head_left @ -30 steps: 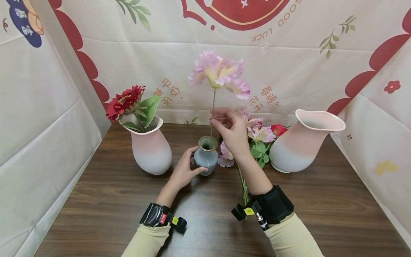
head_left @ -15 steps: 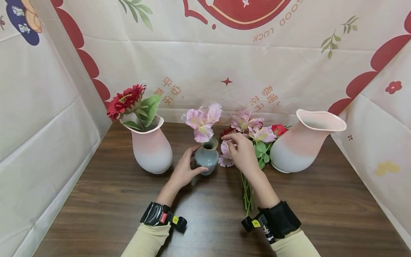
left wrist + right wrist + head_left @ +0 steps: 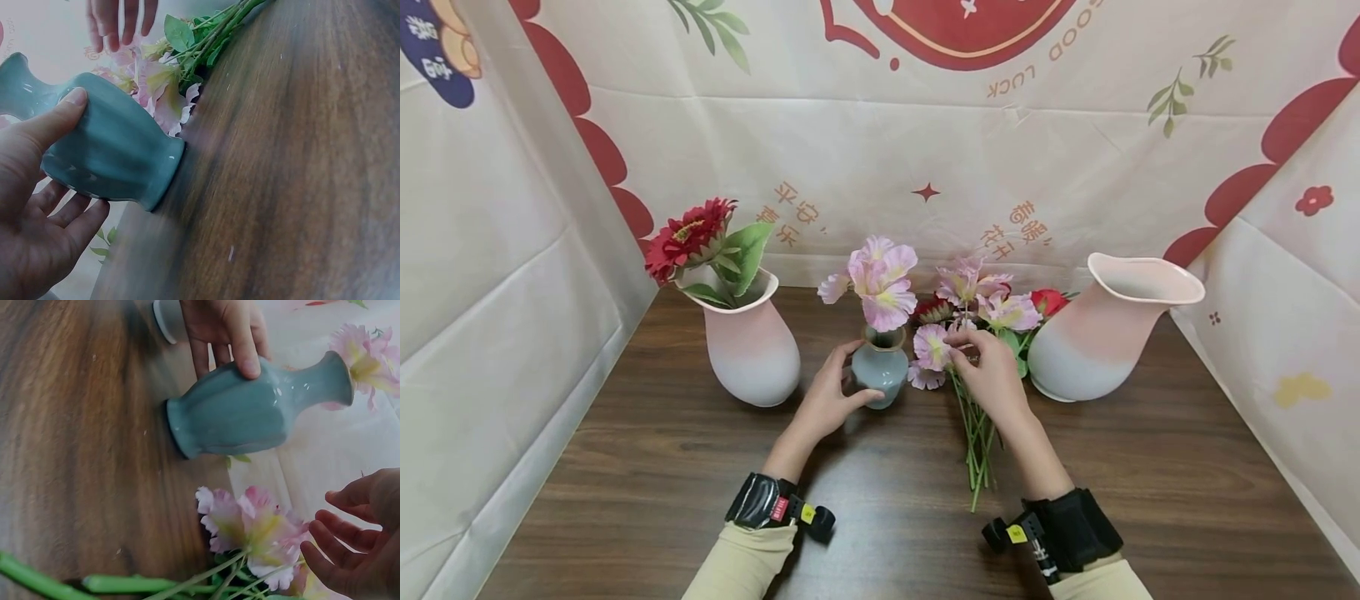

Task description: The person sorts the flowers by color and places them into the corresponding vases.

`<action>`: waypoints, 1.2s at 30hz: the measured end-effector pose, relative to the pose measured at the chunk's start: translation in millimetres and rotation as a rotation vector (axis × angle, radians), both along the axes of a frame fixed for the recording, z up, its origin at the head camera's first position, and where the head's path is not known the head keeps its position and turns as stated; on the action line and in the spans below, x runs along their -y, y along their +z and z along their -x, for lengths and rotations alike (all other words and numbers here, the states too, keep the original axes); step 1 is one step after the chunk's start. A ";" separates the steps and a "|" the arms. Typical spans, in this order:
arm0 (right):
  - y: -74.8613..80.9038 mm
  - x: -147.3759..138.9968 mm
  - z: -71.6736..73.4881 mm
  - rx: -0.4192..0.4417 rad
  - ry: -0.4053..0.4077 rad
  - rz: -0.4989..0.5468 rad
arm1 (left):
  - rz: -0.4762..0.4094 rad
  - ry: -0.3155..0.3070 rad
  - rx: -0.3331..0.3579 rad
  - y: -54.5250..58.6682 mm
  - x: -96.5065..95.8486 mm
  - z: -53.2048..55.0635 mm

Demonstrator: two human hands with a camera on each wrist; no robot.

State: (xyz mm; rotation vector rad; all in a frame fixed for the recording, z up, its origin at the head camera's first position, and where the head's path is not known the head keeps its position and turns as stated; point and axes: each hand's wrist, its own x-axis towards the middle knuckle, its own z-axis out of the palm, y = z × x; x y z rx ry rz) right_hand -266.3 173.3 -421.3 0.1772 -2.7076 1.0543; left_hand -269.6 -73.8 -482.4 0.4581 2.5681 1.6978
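Observation:
My left hand (image 3: 827,398) holds a small blue-grey vase (image 3: 882,372) by its body, thumb on the near side and fingers behind; the left wrist view shows the vase (image 3: 112,134) upright on the wood. A pink artificial flower (image 3: 883,279) stands in its mouth, the bloom low over the rim. My right hand (image 3: 990,379) hovers over a bunch of artificial flowers (image 3: 1011,312) lying right of the vase, fingertips beside a pink bloom (image 3: 931,346). Seen from the right wrist, the right hand's fingers (image 3: 337,540) are loosely bent, with nothing between them and the thumb.
To the left stands a pink-and-white vase (image 3: 752,354) holding a red flower (image 3: 688,237) with green leaves. Another pink-and-white vase (image 3: 1093,342), wide-mouthed, stands at the right. Green stems (image 3: 977,450) point toward the front of the wooden table (image 3: 647,500). A printed cloth (image 3: 850,150) encloses the back and sides.
My right hand let go of the pink flower's stem after lowering it into the small vase, then moved right and down over the bunch. My left hand stayed on the vase.

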 end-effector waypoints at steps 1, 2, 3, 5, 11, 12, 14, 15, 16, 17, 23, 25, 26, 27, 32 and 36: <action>-1.9 -1.6 -1.4 0.000 -0.003 0.002 | 0.000 0.000 -0.001 -0.3 0.1 -0.4; -4.0 -3.2 -2.6 -0.002 -0.008 -0.001 | 0.001 0.000 -0.003 -0.6 0.2 -0.7; -6.0 -4.6 -3.7 -0.003 -0.011 -0.002 | 0.002 0.001 -0.003 -1.0 0.2 -1.0; -10.2 -7.4 -5.8 0.000 -0.016 -0.003 | -0.001 0.000 -0.007 -1.7 0.3 -1.4; -22.4 -13.4 -10.8 0.045 -0.033 -0.018 | 0.000 0.006 -0.007 -3.8 0.3 -2.0; -24.2 -14.1 -11.6 0.056 -0.036 -0.022 | -0.001 0.006 -0.006 -4.0 0.2 -2.4; -27.4 -15.4 -13.2 0.080 -0.042 -0.025 | -0.002 0.007 -0.008 -4.2 0.1 -3.2; -28.9 -16.1 -13.8 0.091 -0.044 -0.025 | -0.004 0.008 -0.009 -4.4 0.0 -3.6; -30.3 -16.6 -14.5 0.103 -0.047 -0.022 | -0.007 0.008 -0.011 -4.8 -0.1 -4.0; -31.3 -16.9 -15.5 0.114 -0.047 -0.021 | -0.007 0.009 -0.015 -5.1 -0.3 -4.3; -37.9 -18.1 -18.3 0.165 -0.054 0.005 | -0.024 0.007 -0.024 -6.4 -1.2 -6.2; -39.6 -18.4 -18.8 0.187 -0.060 0.011 | -0.027 0.008 -0.023 -6.3 -1.6 -7.0; -40.5 -18.5 -19.0 0.203 -0.063 0.016 | -0.028 0.008 -0.023 -6.3 -1.8 -7.5; -41.3 -18.6 -19.4 0.221 -0.065 0.020 | -0.027 0.008 -0.022 -6.2 -2.0 -7.9; -44.7 -19.3 -20.6 0.294 -0.074 0.030 | -0.018 0.011 -0.025 -6.7 -2.9 -10.0; -46.1 -19.5 -20.9 0.298 -0.077 -0.006 | -0.007 0.012 -0.032 -6.5 -3.7 -11.8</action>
